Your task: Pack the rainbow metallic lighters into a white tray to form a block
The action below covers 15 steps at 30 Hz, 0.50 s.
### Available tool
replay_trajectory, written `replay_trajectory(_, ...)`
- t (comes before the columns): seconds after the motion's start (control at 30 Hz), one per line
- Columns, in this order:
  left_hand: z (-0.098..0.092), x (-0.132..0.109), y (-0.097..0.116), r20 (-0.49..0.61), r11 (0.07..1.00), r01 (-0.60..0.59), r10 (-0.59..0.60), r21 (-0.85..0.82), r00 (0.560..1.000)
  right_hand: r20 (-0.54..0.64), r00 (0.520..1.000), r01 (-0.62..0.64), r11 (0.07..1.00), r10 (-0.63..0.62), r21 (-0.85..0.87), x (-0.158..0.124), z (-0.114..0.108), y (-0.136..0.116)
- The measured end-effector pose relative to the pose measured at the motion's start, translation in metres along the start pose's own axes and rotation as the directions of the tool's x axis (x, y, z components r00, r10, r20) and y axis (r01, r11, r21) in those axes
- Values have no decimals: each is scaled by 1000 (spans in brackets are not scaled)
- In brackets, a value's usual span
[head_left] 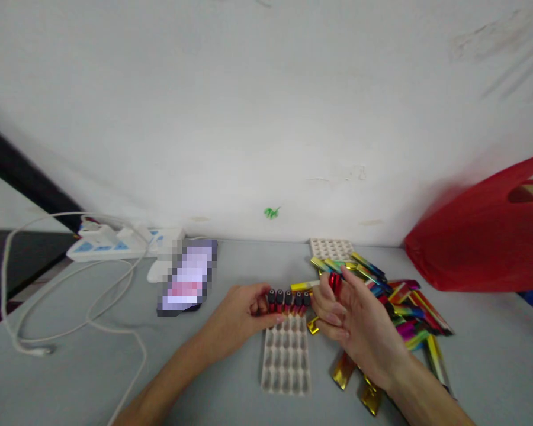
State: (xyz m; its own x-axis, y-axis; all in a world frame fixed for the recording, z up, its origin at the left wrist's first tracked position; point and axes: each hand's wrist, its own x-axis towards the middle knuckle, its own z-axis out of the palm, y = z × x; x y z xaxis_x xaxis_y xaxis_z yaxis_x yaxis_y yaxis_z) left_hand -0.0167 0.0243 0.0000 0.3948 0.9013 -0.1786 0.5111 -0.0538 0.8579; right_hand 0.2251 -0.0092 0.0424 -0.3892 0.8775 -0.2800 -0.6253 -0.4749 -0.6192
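Observation:
My left hand (244, 307) is closed at the upper left edge of a pale molded tray (286, 361), its thumb lying along the edge. A row of several small black-topped red cylinders (288, 300) stands in the far end of the tray, beside my fingertips. Rows of hollows show in the nearer part of the tray. To the right, my right hand (350, 319) is turned palm inward with curled fingers, holding small shiny red cylinders (334, 284). How many it holds is partly hidden. Behind and beside that hand lies a pile of shiny multicolored foil strips (408, 307).
Another pale molded tray (331, 248) lies near the wall. A red bag (479, 236) stands at the right. On the left are a phone (189, 275), a white power strip (115, 239) and a looping white cable (89, 313). Gold foil pieces (344, 371) lie near my right wrist.

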Motion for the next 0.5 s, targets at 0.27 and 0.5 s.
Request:
replay_trajectory(0.27, 2, 2, -3, -29, 1000, -3, 3, 3, 1000, 40, 993, -113, 993, 114, -39, 5, -6, 4)
replay_trajectory(0.5, 3, 2, -7, -24, 1000, -4, 4, -18, 1000, 23, 992, -119, 988, 122, -100, 4, -6, 10)
